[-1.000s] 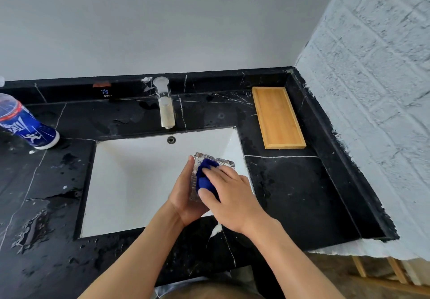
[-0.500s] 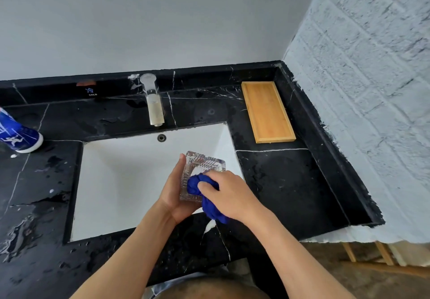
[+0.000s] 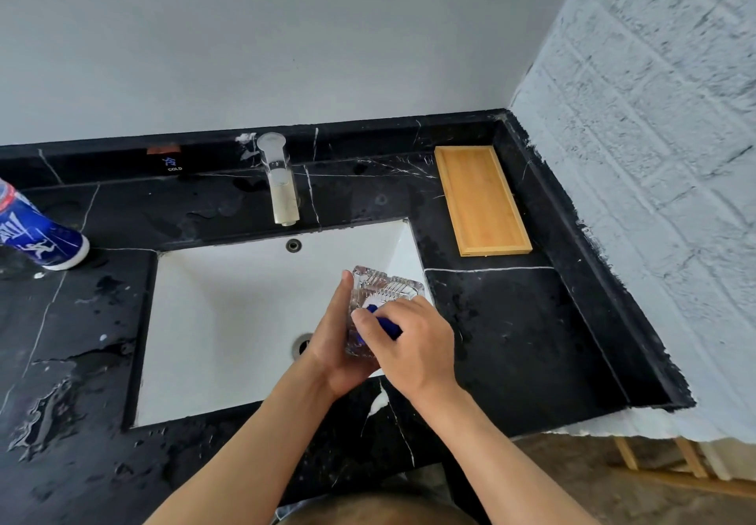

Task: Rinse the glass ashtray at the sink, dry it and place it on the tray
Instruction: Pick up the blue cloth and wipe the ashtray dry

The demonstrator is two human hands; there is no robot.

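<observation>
Head view: black marble counter [image 3: 511, 332], wet patches on the left, white sink [image 3: 229, 320] set in it, tap [image 3: 282, 185] behind. Grey wall at the back, white brick wall [image 3: 654, 156] on the right. Wooden tray [image 3: 480, 199] sits bare at the right rear, can [image 3: 37, 234] far left.

Left hand [image 3: 339, 344] grips the ashtray [image 3: 378, 303] over the sink's right edge. Right hand [image 3: 413, 344] is closed on a blue cloth [image 3: 384, 322], probably pressed inside the ashtray.

Versus 0.5 s ago: the cloth is mostly hidden under the fingers and no longer hangs below the hand.

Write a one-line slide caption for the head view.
Left hand holds ashtray over sink; right hand wipes with cloth.
</observation>
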